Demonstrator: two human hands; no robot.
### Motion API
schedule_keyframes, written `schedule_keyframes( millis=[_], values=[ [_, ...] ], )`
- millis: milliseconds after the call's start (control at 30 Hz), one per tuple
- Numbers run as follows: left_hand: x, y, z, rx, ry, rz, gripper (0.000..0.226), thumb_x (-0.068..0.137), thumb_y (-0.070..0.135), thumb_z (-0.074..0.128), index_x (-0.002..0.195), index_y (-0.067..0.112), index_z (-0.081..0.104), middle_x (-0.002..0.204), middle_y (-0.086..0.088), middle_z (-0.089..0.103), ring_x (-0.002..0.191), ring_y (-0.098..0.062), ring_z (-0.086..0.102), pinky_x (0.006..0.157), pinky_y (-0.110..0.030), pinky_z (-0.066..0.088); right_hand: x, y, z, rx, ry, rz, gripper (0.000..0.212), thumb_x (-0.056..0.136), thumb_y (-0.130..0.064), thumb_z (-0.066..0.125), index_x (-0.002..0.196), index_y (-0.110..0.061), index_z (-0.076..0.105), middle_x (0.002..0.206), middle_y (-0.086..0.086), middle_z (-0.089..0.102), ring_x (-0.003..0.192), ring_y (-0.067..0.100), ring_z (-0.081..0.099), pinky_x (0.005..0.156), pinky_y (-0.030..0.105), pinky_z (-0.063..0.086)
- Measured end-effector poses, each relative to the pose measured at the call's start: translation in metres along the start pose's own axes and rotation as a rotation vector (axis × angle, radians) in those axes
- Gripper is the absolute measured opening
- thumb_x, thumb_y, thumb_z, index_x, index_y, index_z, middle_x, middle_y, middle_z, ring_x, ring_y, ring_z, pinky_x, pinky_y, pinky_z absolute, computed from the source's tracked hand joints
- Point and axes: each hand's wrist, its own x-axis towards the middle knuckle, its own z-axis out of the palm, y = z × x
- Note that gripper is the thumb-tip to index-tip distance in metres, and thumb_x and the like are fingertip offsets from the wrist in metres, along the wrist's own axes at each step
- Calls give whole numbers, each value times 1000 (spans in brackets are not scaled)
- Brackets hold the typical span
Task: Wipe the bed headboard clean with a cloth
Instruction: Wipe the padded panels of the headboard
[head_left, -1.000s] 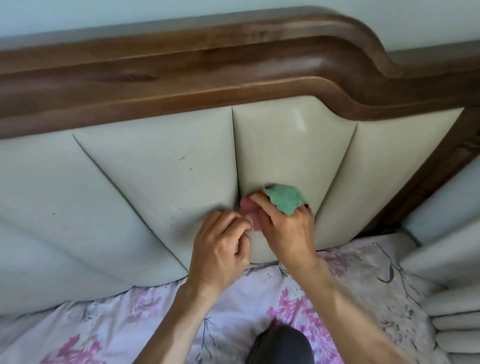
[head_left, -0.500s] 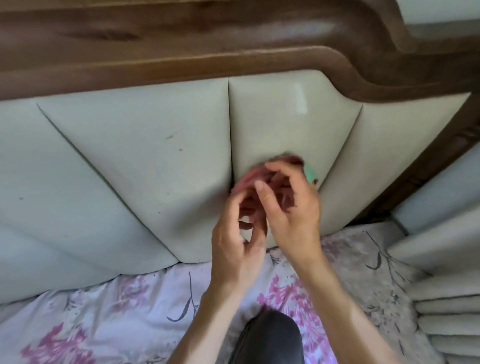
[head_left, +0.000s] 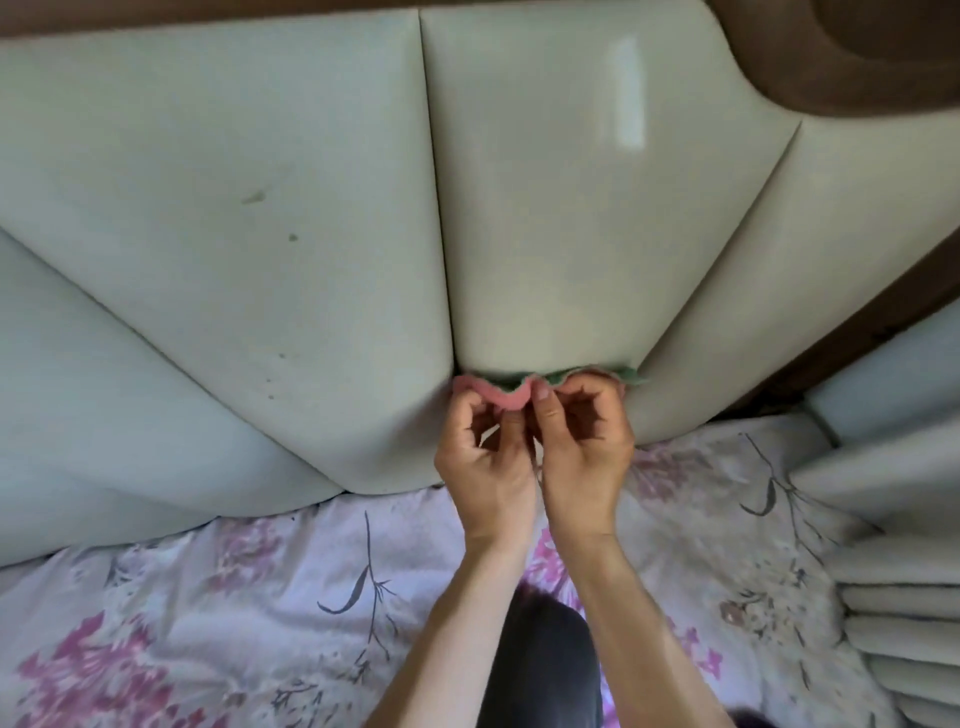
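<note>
The padded cream headboard (head_left: 545, 218) fills the upper view, split into fan-shaped panels by deep seams, with a dark wooden frame (head_left: 841, 57) at the top right. A small cloth (head_left: 506, 397), pink on one side and green on the other, is held edge-on just below the middle panel. My left hand (head_left: 485, 462) pinches its pink left part. My right hand (head_left: 584, 447) pinches the right part, where the green side shows. Both hands sit side by side, fingers curled. Small dark spots mark the panel left of the central seam.
A floral bedsheet (head_left: 234, 597) in pink and white covers the mattress below the headboard. Ribbed cream cushions (head_left: 904, 623) stand at the right edge. A dark trouser knee (head_left: 545, 665) shows between my forearms.
The view has dropped and come closer, hiding most of the wooden frame. The cloth, bunched in my right hand before, is now stretched out flat between both hands.
</note>
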Motion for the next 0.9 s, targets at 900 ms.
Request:
schedule_keyframes(
  millis=[900],
  values=[
    [3,28,10,-238,263,-173,18,89,-8,60,92,9,64,74,-1,67,64,-14,59,54,-28,49,-3,-45,22,619,118,526,32,81,11,65,70,-19,69,75,5,65,71,17,62,68,26,55]
  ],
)
